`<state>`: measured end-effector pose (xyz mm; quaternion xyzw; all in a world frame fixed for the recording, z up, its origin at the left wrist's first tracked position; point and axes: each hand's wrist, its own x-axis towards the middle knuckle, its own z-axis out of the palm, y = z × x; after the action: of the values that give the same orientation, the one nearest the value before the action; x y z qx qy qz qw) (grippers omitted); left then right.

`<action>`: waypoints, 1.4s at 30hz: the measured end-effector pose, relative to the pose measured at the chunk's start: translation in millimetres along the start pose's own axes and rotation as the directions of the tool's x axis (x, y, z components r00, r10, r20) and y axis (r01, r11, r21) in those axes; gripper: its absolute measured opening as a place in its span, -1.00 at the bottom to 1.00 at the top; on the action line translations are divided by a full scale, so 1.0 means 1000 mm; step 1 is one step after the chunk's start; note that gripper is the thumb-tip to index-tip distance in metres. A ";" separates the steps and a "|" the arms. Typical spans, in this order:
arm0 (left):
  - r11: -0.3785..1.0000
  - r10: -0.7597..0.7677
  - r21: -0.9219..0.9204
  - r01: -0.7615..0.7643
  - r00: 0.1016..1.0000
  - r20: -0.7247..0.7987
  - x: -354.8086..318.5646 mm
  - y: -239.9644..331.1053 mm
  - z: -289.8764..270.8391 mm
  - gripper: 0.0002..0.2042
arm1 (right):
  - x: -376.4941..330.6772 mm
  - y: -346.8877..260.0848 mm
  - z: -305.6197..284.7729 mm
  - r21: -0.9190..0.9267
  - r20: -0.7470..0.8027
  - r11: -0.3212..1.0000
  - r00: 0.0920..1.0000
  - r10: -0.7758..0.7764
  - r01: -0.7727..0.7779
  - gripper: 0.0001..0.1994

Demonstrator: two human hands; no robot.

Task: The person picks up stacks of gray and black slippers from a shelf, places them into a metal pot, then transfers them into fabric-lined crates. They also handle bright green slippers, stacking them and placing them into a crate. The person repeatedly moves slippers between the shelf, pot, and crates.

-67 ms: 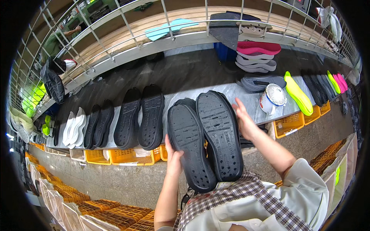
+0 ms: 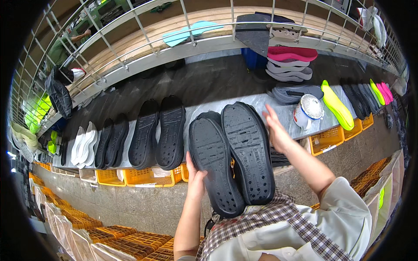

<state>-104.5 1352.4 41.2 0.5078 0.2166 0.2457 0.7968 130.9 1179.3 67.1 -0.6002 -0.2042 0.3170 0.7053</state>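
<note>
Two side-by-side piles of black shoe soles, a left pile (image 2: 215, 163) and a right pile (image 2: 247, 152), are propped tilted in front of my body, tread side with small holes toward me. My left hand (image 2: 197, 178) grips the left pile's outer edge, thumb along the side, other fingers partly hidden behind it. My right hand (image 2: 278, 132) is beside the right pile's outer edge, fingers stretched out and holding nothing. On the bench beyond stand more black soles (image 2: 172, 130) to the left. A white mug (image 2: 308, 112) sits right of my right hand.
A neon yellow sole (image 2: 336, 105) and a stack of pink and grey soles (image 2: 291, 63) rest on the bench (image 2: 209, 82). White soles (image 2: 84, 143) stand at the left. Orange crates (image 2: 150, 176) sit below its edge. A wire mesh fence (image 2: 143, 30) runs along the far side.
My right hand has shifted slightly upward beside the soles, its fingers straighter. The left hand and the soles have hardly moved.
</note>
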 end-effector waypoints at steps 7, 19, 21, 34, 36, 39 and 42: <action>0.988 -0.055 0.147 0.057 0.998 -0.014 0.026 0.019 -0.003 -0.26 | 0.090 -0.045 0.009 -0.391 0.397 0.854 0.900 -0.180 0.343 -0.52; 0.711 -0.363 0.702 0.029 0.871 0.331 0.133 0.100 0.002 0.00 | 0.097 -0.062 0.005 -0.526 0.554 0.835 0.810 0.192 0.161 -0.28; 0.686 -0.503 0.721 0.093 0.777 0.378 0.145 0.108 0.006 -0.04 | 0.101 -0.074 0.004 -0.604 0.590 0.785 0.740 0.323 0.139 -0.27; 0.600 -0.202 0.776 -0.197 0.901 0.385 0.026 0.149 -0.059 -0.19 | 0.063 -0.077 0.004 -0.546 0.598 0.838 0.692 0.405 -0.019 -0.42; 0.463 0.032 0.863 -0.202 0.977 0.212 -0.036 0.150 -0.110 -0.23 | 0.042 -0.068 0.006 -0.549 0.527 0.833 0.747 0.405 -0.064 -0.42; 0.875 0.161 0.484 -0.002 0.944 -0.287 -0.153 0.132 -0.195 -0.28 | 0.011 -0.053 0.018 -0.535 0.469 0.843 0.813 0.345 -0.049 -0.44; 0.978 0.201 0.171 -0.119 0.759 -0.620 -0.294 0.102 -0.265 -0.45 | -0.029 -0.036 0.040 -0.396 0.371 0.909 0.883 0.286 -0.128 -0.45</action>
<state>-511.1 1396.2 59.4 0.4595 0.4424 0.4557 0.6209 90.8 1185.0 112.8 -0.6549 -0.3398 0.4706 0.4839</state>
